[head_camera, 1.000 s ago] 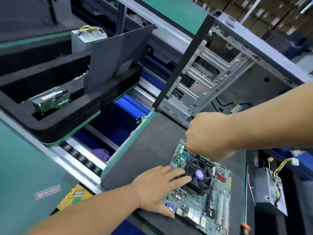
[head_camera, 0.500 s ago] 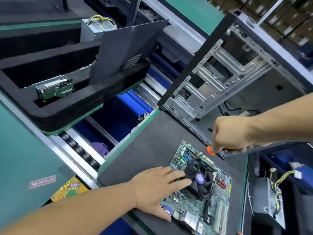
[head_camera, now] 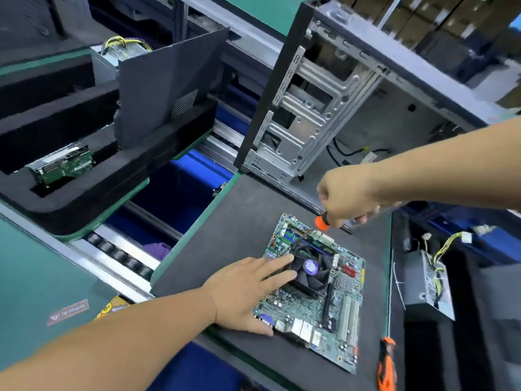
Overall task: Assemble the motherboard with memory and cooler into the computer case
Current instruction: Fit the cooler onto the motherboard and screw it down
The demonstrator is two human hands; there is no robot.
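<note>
On the dark counter (head_camera: 225,221), the motherboard (head_camera: 310,306) is lying flat, outside the computer case (head_camera: 324,131). The left hand (head_camera: 248,289) is pressing open-fingered beside the cooler (head_camera: 310,270); the right hand (head_camera: 346,196) is gripping a screwdriver (head_camera: 321,222). A slipping tip risks gouging board traces.

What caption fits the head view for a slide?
Left hand steadies the motherboard while the right hand drives a screwdriver beside the cooler fan.
</note>
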